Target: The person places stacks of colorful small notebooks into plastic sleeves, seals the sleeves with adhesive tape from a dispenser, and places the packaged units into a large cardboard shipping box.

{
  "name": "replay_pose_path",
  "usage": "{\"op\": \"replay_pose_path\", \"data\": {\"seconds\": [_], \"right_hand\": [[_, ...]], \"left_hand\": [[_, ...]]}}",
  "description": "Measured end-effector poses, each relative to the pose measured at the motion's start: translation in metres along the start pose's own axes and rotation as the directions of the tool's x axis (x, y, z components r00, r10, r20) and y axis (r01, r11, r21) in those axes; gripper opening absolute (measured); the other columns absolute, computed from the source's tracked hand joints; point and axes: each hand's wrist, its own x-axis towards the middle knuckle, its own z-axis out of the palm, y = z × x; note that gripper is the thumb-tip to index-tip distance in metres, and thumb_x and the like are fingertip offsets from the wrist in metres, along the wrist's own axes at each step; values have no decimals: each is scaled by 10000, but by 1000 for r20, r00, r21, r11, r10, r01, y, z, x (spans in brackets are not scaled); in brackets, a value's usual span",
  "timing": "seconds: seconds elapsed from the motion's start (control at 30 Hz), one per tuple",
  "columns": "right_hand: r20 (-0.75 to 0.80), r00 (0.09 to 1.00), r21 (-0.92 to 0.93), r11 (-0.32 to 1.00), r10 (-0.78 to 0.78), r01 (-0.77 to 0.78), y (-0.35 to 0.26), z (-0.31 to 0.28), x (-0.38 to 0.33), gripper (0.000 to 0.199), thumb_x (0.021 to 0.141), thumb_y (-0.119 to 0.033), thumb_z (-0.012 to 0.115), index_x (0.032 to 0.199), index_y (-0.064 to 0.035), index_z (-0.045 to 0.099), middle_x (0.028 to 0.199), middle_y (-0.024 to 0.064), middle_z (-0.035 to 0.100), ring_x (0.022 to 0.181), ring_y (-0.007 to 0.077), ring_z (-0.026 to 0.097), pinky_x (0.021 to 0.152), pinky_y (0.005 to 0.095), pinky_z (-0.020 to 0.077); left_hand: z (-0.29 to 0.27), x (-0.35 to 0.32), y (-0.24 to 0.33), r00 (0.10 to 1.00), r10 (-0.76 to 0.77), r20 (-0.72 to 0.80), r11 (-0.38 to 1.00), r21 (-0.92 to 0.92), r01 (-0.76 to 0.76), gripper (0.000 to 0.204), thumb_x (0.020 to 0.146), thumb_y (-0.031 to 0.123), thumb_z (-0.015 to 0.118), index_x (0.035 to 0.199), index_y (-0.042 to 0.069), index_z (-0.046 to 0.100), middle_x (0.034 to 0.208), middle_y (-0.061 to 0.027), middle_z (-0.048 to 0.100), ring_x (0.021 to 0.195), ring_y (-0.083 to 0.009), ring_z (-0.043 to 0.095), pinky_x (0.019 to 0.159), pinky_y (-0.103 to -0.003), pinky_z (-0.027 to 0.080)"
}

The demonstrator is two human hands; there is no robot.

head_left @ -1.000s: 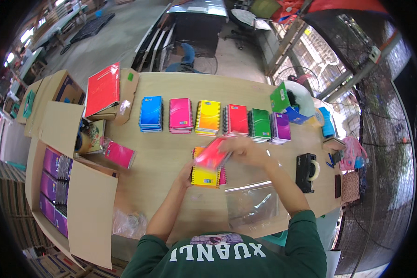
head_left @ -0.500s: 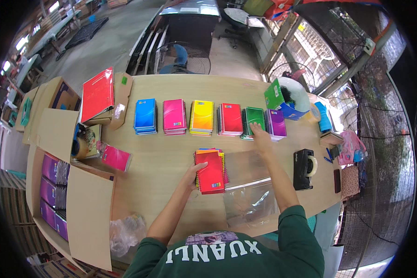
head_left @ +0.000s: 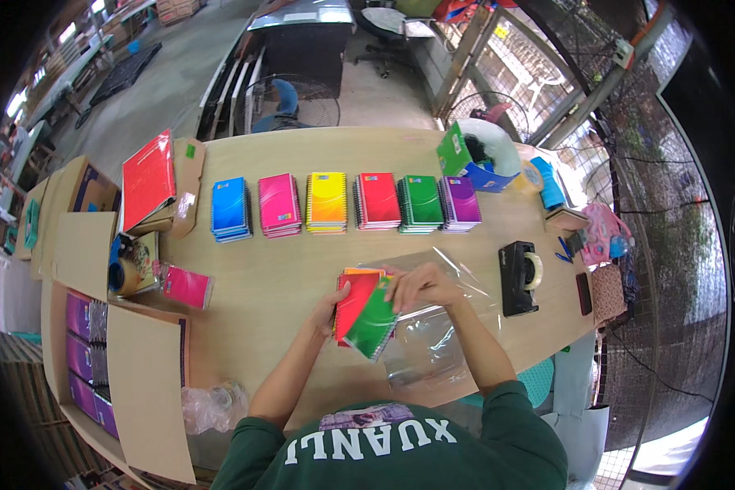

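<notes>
My left hand (head_left: 328,312) grips a small stack of spiral notebooks by its left side, a red notebook (head_left: 353,298) uppermost, with edges of other colours peeking out. Pinched in my right hand (head_left: 425,286) is a green spiral notebook (head_left: 374,320), tilted across the red one and partly covering it. Beyond the hands stand stacks in a row: blue (head_left: 230,208), pink (head_left: 279,204), yellow (head_left: 327,201), red (head_left: 377,200), green (head_left: 420,202) and purple (head_left: 461,202) notebooks. Transparent plastic bags (head_left: 433,347) lie beside and under my right forearm.
A black tape dispenser (head_left: 516,279) stands to the right. At the left, an open carton (head_left: 151,384) holds purple notebooks; a wrapped pink notebook (head_left: 187,286) lies near it. Crumpled plastic (head_left: 212,407) sits at the near left edge. A blue-green box (head_left: 490,175) occupies the far right corner.
My right hand has come back from the green stack with a green notebook, now over the red one in my left hand. The whole view has shifted slightly.
</notes>
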Motion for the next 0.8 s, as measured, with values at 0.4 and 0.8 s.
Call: {"op": "replay_pose_path", "data": {"seconds": [0.4, 0.8], "right_hand": [[-864, 443, -445, -48, -239, -894, 66, -146, -22, 389, 822, -173, 696, 1158, -4, 597, 1026, 249, 651, 1017, 352, 613, 890, 451, 495], [-783, 616, -618, 212, -85, -757, -18, -134, -13, 392, 794, -94, 639, 1176, -6, 615, 949, 242, 684, 871, 372, 676, 746, 459, 524]], "left_hand": [[23, -1, -21, 989, 52, -137, 968, 251, -16, 550, 816, 153, 717, 1289, 14, 472, 1147, -141, 620, 995, -226, 651, 821, -389, 575], [33, -23, -14, 924, 314, -217, 939, 216, -269, 557, 828, 82, 679, 1317, 35, 417, 1142, -130, 596, 978, -243, 646, 816, -418, 578]]}}
